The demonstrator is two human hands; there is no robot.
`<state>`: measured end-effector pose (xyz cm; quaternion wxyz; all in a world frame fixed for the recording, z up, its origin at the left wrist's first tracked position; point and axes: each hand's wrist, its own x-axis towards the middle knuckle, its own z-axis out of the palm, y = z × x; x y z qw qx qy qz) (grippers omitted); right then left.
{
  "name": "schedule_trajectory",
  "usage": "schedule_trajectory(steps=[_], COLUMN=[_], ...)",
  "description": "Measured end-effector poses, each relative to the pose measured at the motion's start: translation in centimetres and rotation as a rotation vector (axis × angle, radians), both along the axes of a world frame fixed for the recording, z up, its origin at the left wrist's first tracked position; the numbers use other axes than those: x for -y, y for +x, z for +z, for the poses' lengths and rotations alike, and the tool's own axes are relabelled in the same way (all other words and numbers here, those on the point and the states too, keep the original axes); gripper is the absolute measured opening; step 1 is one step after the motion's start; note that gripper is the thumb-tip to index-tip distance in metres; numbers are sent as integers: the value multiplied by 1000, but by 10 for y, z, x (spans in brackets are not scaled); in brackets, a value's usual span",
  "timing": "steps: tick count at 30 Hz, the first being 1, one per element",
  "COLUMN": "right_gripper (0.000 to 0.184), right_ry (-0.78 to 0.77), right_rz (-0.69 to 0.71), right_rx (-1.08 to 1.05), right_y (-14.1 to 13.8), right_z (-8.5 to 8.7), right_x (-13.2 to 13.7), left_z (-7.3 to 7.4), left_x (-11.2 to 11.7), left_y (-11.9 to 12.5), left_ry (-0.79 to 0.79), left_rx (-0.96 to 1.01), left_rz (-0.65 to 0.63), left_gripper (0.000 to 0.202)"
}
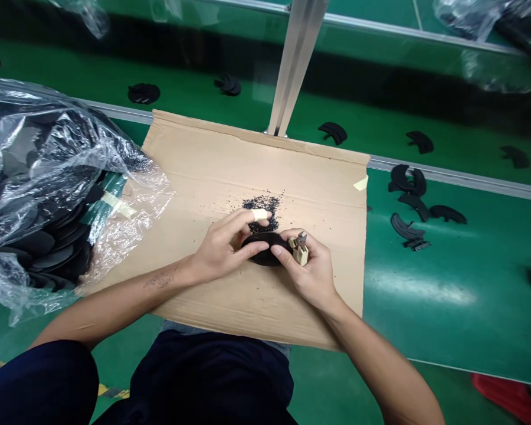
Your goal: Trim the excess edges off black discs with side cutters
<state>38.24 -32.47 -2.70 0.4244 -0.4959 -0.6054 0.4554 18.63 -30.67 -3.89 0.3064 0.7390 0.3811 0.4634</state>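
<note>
A flat, rounded black plastic part [265, 251] is held between both hands, low over a cardboard sheet [190, 156]. My left hand [225, 242] grips its left side with the thumb on top; one finger wears pale tape. On the right edge of the part, my right hand [310, 271] presses with thumb and fingers. Tucked in that same hand is a pair of nippers [301, 247], with a metal jaw and pale wrapped handles showing. Just beyond the part lies a pile of small black plastic scraps [265, 206] on the cardboard.
At the left, a clear plastic bag [66, 159] spills many black parts [57, 248] and overlaps the cardboard. Several curved black pieces [413, 200] lie on the green table to the right. A metal post [296, 65] rises behind the cardboard, before a green belt carrying more black pieces [334, 132].
</note>
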Motion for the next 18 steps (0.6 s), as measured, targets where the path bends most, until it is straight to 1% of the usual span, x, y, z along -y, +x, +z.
schedule_trajectory(steps=[3,5,7,10,14,16,18], right_gripper=[21,16,11,7,8,10,14], right_ry=[67,104,144,214,310,363,424], right_rz=[1,9,16,22,54,77,98], right_rx=[-21,-29,-40,-52,10,64,116], right_y=[0,0,0,0,1,2,3], right_z=[0,-2,-5,-9,-10,-9,-8], right_x=[1,2,3,4,2,1,0], left_z=[-2,-3,-3,-1,2,3,2], left_x=[-2,-3,-3,-2,-2,-3,-4], left_y=[-1,-2,-2,-2,-4,-6,-7], left_ry=[-241,-299,-298,-223,8,118,178], left_rx=[101,153,178,146,23,-28,-66], left_rz=[-71,-117,-129,-113,-90,-106,-125], left_gripper=[32,33,35,34,21,20,22])
